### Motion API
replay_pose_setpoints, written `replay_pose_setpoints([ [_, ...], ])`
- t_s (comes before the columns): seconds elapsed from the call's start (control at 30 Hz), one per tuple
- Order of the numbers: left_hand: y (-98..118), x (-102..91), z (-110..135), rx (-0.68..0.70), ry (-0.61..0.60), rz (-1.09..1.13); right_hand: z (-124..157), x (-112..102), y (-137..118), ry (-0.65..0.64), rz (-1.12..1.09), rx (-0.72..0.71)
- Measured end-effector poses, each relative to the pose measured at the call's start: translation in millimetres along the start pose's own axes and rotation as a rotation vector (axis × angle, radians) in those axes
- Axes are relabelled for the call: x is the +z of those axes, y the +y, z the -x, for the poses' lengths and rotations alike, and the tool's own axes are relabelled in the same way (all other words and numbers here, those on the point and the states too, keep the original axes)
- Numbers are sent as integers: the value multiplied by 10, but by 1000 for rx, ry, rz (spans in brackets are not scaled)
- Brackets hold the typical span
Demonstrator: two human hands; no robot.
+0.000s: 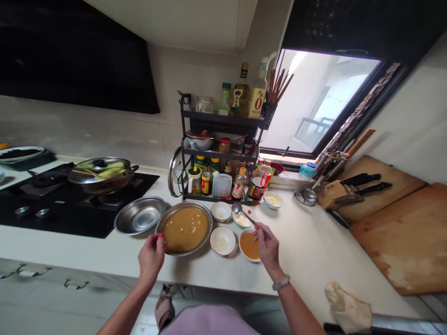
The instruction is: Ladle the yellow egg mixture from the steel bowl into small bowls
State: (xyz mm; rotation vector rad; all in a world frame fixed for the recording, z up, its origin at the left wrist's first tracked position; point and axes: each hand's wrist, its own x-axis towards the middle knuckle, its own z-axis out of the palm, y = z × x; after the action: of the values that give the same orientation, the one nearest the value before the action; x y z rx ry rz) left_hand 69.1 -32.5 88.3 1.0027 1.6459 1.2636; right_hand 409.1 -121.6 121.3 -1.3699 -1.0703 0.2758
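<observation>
My left hand [152,256] grips the near rim of a wide metal bowl [184,228] filled with yellow-brown liquid. A metal spoon [242,211] is held by its handle in my right hand [267,245], its bowl raised over a small bowl of white stuff [242,220]. Directly under my right hand sits a small white bowl of orange-brown sauce [248,245]. Two more small white bowls lie close by, one near [222,241] and one farther back [221,211].
An empty metal basin [139,216] sits left of the big bowl. A lidded wok [100,174] stands on the black hob [66,204]. A black rack of bottles and jars [223,153] stands behind. Knife block [335,193] and wooden boards [401,232] lie right; a cloth [347,307] lies near.
</observation>
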Motion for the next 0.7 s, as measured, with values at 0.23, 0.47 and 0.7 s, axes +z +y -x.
replay_pose_setpoints([
  [0.23, 574, 1323, 531, -428, -632, 230, -92, -284, 442, 40, 141, 28],
  [0.47, 627, 2447, 581, -522, -626, 52, -112, -311, 621, 13, 151, -64],
  [0.7, 497, 2958, 500, -557, -640, -3, -129, -350, 650, 4, 141, -66],
])
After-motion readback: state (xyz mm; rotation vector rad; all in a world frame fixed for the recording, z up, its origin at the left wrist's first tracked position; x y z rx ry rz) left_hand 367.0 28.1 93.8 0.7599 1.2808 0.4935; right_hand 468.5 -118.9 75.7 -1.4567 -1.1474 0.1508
